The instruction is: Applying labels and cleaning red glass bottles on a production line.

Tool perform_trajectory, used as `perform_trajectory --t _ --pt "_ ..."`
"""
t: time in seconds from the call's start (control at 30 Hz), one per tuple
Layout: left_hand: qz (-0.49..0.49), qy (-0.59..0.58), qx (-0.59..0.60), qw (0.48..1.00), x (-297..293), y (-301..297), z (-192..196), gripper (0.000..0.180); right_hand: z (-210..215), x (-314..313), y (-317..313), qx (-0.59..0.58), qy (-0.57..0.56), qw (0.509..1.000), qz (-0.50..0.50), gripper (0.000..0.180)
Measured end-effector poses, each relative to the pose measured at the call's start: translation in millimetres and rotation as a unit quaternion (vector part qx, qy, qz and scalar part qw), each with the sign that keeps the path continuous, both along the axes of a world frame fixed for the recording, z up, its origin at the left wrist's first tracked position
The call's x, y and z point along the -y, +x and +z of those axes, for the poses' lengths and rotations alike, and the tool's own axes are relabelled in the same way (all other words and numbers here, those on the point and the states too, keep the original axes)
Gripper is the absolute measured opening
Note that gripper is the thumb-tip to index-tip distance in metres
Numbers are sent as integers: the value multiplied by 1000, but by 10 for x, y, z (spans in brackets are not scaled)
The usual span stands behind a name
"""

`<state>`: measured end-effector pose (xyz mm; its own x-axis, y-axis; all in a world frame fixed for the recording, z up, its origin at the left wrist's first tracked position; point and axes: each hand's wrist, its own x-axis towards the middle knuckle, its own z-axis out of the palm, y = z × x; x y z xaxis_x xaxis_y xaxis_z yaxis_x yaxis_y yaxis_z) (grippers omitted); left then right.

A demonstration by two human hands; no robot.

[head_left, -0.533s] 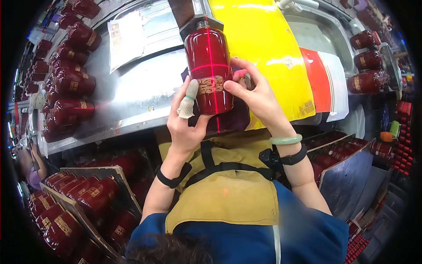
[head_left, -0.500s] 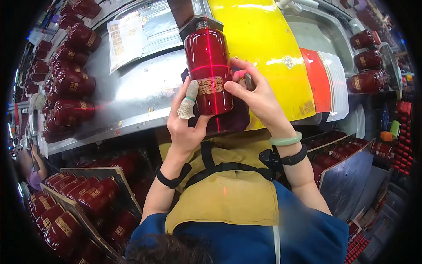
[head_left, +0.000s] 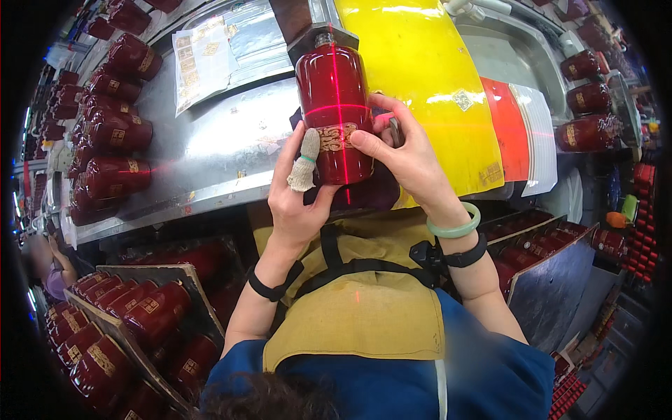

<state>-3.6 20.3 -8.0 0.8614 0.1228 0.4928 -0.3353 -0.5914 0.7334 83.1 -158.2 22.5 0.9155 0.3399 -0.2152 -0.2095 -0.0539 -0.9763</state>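
A glossy dark red bottle (head_left: pixel 334 80) lies with its neck away from me, against a dark angled stop (head_left: pixel 308 35). Red laser lines cross on it, one lengthwise and one across. Near its base sits a gold patterned decal (head_left: pixel 336 137). My left hand (head_left: pixel 297 189) grips the bottle's left side and base, a cloth finger cover (head_left: pixel 305 164) on one finger. From the right, my right hand (head_left: pixel 409 147) holds the bottle, its thumb pressed on the decal's right end. A small dark flat piece (head_left: pixel 397 131) is tucked in that hand's fingers. Dark cloth (head_left: pixel 381 185) lies beneath the bottle.
A yellow sheet (head_left: pixel 420 63) with gold decals covers the bench at right, beside red (head_left: pixel 504 119) and white sheets (head_left: pixel 535 140). Decal sheets (head_left: pixel 203 66) lie at left on the metal bench (head_left: pixel 245 133). Red bottles (head_left: pixel 115 129) line the left; crates of bottles (head_left: pixel 157 308) flank me below.
My right thumb has slid left onto the decal's end. The bottle has shifted very slightly to the right. A gold decal now shows on the yellow sheet's near right corner.
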Motion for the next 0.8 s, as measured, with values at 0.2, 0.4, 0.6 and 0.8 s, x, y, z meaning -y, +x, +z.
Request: perform_trajectory --t 0.2,0.4,0.6,0.8 --pt "34 215 -37 975 134 49 312 89 113 88 48 -60 125 990 -23 57" --pt "33 136 -6 990 149 54 208 99 266 106 244 305 -29 945 -116 26" --pt "-50 -189 -161 967 -89 269 82 108 360 163 -52 641 -111 729 211 22" --pt "14 51 -52 997 -139 181 200 92 284 150 332 589 -181 788 -7 20"
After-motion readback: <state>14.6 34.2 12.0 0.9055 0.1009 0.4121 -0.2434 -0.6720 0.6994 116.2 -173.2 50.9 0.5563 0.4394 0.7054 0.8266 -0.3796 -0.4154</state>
